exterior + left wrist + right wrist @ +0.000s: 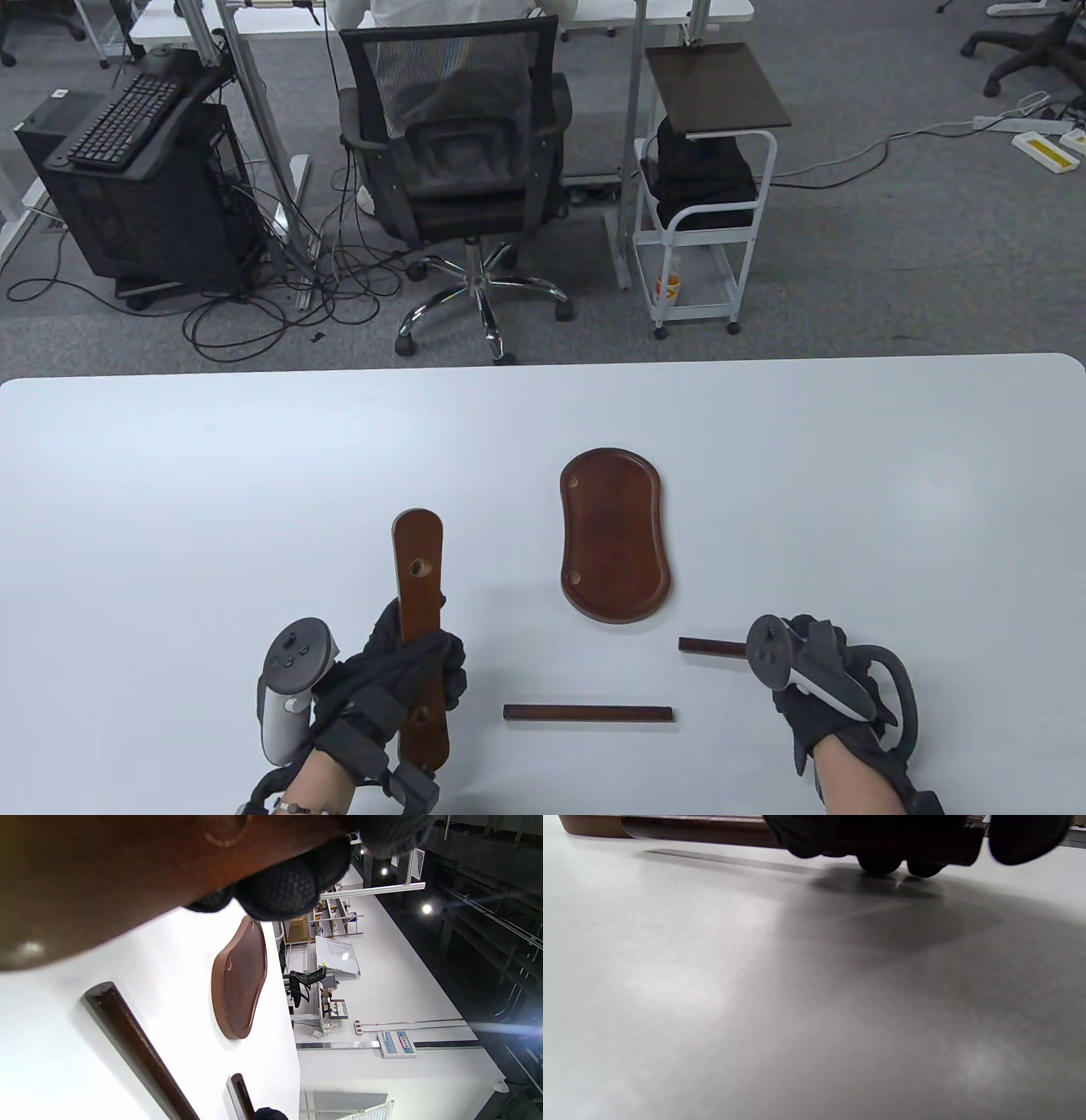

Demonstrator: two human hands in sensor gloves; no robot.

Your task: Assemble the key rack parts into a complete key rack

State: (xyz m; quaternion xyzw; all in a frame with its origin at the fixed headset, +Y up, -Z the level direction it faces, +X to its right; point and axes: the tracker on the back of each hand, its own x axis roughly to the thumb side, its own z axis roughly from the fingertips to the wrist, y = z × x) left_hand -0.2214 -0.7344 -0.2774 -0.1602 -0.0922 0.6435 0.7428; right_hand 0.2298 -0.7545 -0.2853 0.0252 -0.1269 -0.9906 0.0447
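Table view: the left hand grips a long wooden slat around its lower half, black-gloved fingers wrapped across the face, the slat pointing away from the person with a round hole showing above the grip. In the left wrist view the same slat fills the upper left, fingertips curled over its edge. At the right, the right hand rests over one end of a short dark wooden rod; the right wrist view shows its fingers closed around that rod close to the white worktop, though whether it is lifted cannot be told. Between the hands, a second, longer dark rod lies flat on the worktop, untouched. Beyond it sits the oval wooden base tray, well apart from both hands, with small notches at its left corners.
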